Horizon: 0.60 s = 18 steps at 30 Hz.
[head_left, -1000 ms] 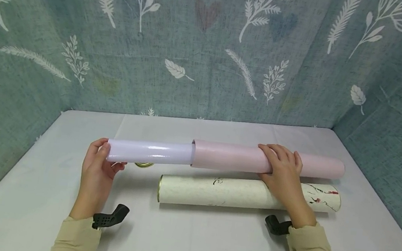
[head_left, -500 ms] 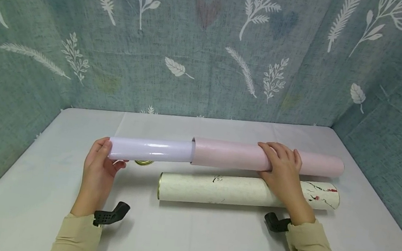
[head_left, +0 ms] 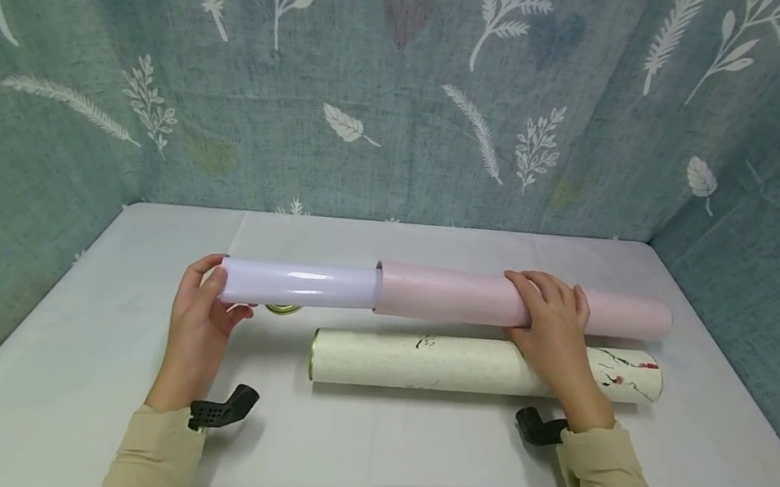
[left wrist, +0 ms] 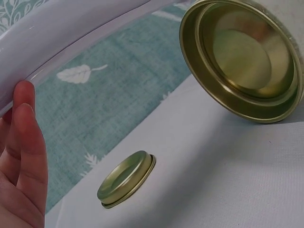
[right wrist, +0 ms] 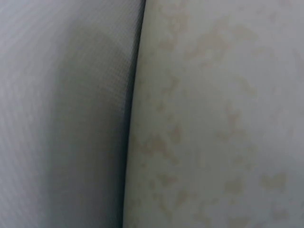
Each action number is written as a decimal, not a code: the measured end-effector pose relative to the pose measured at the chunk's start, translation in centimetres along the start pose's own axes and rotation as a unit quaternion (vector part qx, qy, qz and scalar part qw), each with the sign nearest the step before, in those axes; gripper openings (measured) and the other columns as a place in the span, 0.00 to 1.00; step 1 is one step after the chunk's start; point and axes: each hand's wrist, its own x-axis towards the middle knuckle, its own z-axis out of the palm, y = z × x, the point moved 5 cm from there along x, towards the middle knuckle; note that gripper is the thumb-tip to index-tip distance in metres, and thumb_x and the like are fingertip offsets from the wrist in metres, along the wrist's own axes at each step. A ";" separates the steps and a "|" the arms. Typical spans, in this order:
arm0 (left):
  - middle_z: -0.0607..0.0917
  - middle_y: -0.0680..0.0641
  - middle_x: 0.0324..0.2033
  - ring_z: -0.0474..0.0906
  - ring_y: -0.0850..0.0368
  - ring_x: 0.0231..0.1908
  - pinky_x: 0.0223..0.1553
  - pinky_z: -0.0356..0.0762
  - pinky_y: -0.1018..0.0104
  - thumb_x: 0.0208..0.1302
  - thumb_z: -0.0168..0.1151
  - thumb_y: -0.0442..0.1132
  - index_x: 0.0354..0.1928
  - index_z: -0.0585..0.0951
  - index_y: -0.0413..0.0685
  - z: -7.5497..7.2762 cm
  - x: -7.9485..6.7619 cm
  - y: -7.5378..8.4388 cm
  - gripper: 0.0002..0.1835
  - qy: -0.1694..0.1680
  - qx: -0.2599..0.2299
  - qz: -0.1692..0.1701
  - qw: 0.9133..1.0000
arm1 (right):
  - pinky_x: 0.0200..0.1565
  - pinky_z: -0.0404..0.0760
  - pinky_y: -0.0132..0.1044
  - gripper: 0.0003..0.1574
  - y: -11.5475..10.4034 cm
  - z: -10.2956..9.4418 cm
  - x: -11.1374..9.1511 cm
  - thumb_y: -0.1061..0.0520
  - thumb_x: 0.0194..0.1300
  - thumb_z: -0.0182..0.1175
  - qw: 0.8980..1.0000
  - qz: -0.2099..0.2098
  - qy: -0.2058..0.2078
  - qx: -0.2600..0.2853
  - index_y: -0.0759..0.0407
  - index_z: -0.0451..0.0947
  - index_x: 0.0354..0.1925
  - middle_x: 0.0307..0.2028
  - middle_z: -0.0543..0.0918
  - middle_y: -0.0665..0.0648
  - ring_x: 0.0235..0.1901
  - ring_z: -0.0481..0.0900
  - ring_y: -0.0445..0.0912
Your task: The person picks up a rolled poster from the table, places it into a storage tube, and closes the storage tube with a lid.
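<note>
My left hand [head_left: 199, 326] pinches the left end of a glossy white rolled sheet [head_left: 297, 284]. The sheet's right part runs inside a wider pink roll [head_left: 449, 295], so its far end is hidden. Over the middle of the pink roll my right hand [head_left: 555, 337] curls its fingers and holds it. In the left wrist view, fingertips [left wrist: 23, 97] touch the underside of the white sheet [left wrist: 57, 38]. Nearer me lies a cream cardboard tube [head_left: 412, 362] with a red blossom print, partly covered by my right hand and wrist.
A gold metal lid [left wrist: 126, 180] lies on the white tabletop [head_left: 365, 444], below the white sheet. The tube's left end has a recessed gold rim [left wrist: 240, 57]. In the right wrist view the mottled tube [right wrist: 213, 114] fills the right half. Leaf-patterned cloth [head_left: 386, 154] encloses the table.
My left hand has moved slightly right with the white sheet, and a little less of the sheet shows outside the pink roll. My right hand keeps its place on the pink roll.
</note>
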 end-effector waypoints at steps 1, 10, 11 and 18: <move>0.68 0.44 0.49 0.76 0.54 0.31 0.31 0.76 0.69 0.65 0.51 0.44 0.57 0.62 0.46 0.0 0.0 0.0 0.22 -0.002 -0.003 0.000 1.000 | 0.57 0.42 0.60 0.45 0.0 0.0 0.0 0.61 0.39 0.72 1.000 0.000 0.001 0.000 0.47 0.67 0.57 0.54 0.68 0.54 0.57 0.59 0.54; 0.71 0.43 0.47 0.76 0.54 0.32 0.32 0.76 0.68 0.66 0.50 0.43 0.56 0.64 0.44 0.3 -0.1 -0.3 0.19 -0.020 0.001 -0.008 1.000 | 0.56 0.43 0.60 0.45 0.0 0.0 -0.2 0.60 0.37 0.73 1.000 0.004 0.004 0.003 0.47 0.68 0.56 0.52 0.70 0.55 0.56 0.60 0.54; 0.71 0.43 0.47 0.76 0.54 0.32 0.32 0.76 0.68 0.66 0.50 0.43 0.56 0.64 0.44 0.3 -0.1 -0.3 0.20 -0.020 0.001 -0.008 1.000 | 0.56 0.43 0.60 0.45 0.0 0.0 -0.2 0.60 0.37 0.73 1.000 0.004 0.004 0.004 0.47 0.68 0.56 0.53 0.70 0.55 0.56 0.60 0.54; 0.69 0.43 0.49 0.75 0.54 0.35 0.32 0.77 0.68 0.65 0.51 0.44 0.57 0.64 0.45 0.2 0.0 -0.2 0.21 -0.019 0.016 -0.008 1.000 | 0.56 0.43 0.60 0.46 0.0 0.0 0.0 0.61 0.37 0.73 1.000 -0.004 0.011 0.005 0.47 0.68 0.57 0.53 0.69 0.55 0.56 0.60 0.54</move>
